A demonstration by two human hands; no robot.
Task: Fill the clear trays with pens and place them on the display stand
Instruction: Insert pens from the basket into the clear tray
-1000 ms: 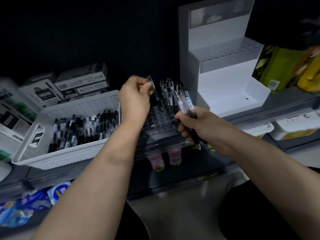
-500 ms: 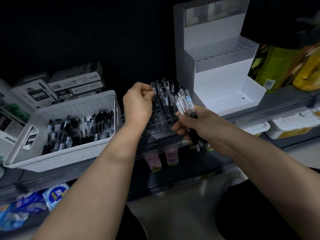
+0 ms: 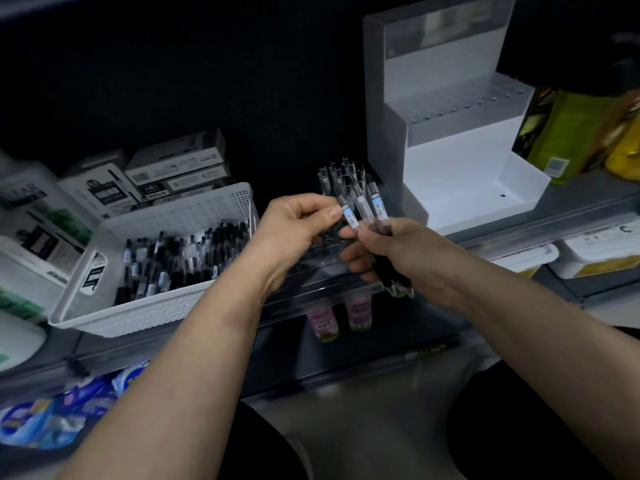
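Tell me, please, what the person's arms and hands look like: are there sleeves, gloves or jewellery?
The left forearm and right forearm are bare up to the picture's edge, with no sleeves in view. The left hand and right hand wear no gloves, and no ring, watch or wristband shows.

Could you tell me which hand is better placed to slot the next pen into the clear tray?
The left hand: it pinches one pen over the tray, while the right hand grips the bundle.
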